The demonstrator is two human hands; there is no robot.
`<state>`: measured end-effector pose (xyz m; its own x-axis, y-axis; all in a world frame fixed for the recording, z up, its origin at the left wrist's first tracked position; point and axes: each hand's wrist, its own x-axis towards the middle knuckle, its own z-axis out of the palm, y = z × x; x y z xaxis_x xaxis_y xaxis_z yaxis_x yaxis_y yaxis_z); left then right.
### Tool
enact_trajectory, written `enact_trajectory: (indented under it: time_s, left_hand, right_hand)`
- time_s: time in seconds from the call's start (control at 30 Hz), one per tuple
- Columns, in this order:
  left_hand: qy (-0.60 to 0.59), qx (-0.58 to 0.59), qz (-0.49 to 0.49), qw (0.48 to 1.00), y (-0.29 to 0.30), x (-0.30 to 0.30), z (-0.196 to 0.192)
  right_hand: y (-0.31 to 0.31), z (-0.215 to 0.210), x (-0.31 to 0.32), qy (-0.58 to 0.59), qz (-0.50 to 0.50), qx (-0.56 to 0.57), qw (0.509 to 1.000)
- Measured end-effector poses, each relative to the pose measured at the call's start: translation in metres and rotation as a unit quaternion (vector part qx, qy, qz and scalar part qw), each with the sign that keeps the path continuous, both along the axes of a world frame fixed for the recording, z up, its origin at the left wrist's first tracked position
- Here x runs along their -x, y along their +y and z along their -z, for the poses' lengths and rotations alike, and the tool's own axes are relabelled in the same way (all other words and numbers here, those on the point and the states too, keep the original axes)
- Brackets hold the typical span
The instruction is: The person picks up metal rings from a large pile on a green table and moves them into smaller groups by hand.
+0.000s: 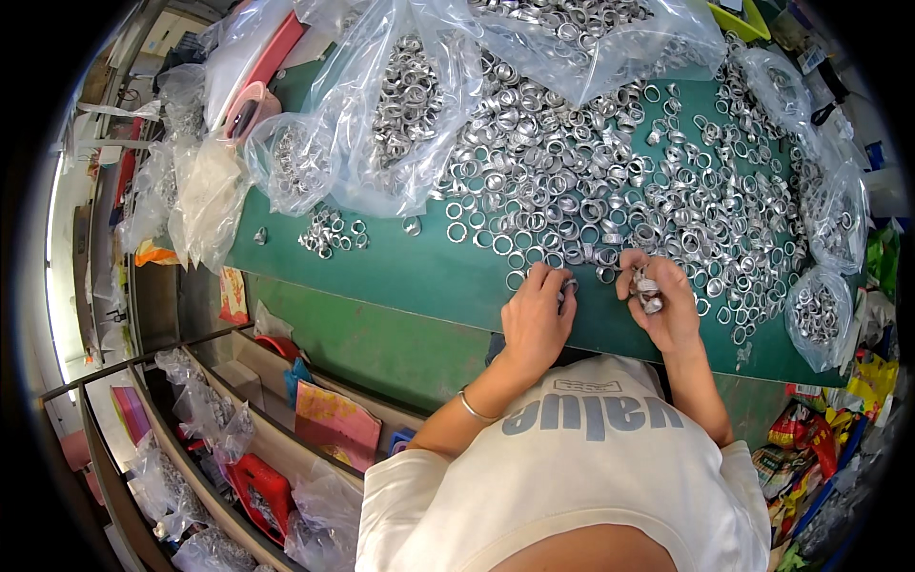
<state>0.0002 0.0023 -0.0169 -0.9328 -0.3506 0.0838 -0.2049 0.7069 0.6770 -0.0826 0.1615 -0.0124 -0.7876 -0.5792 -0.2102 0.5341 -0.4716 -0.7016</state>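
Observation:
Many silver-coloured metal rings lie heaped on a green tabletop in front of me. My left hand is at the table's near edge, fingers curled and pinching a ring, which my fingers partly cover. To its right, my right hand is turned with the palm partly up. Its fingers curl round several rings. Both hands are just in front of the heap's near side, a short gap apart. Loose rings spread out beyond my right hand.
Clear plastic bags of rings stand behind and left of the heap; more bags line the right edge. A small ring pile sits at left. Below left, a shelf holds bags and a red container. Colourful packets lie lower right.

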Motion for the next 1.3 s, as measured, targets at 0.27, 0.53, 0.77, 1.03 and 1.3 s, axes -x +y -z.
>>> enact_trajectory:
  time_s: [0.27,0.53,0.77,1.03,1.3]
  left_hand:
    - [0.037,-0.562,-0.006,0.826,-0.021,0.004,0.004]
    - [-0.012,-0.838,0.024,0.544,-0.026,0.001,-0.007]
    - [-0.042,-0.797,0.024,0.601,-0.021,-0.004,0.01]
    - [-0.052,-0.797,0.014,0.602,-0.018,-0.002,0.001]
    - [-0.036,-0.815,0.049,0.576,-0.018,-0.003,0.003]
  right_hand:
    - [0.007,-0.003,0.009,-0.036,-0.03,-0.017,0.999]
    - [-0.02,-0.007,0.001,0.539,0.014,-0.568,0.622]
    - [-0.016,-0.001,0.007,0.573,-0.034,-0.585,0.573]
    - [-0.001,-0.008,0.015,0.108,0.034,-0.175,0.978]
    - [0.004,0.012,0.023,-0.049,0.053,0.024,0.997]
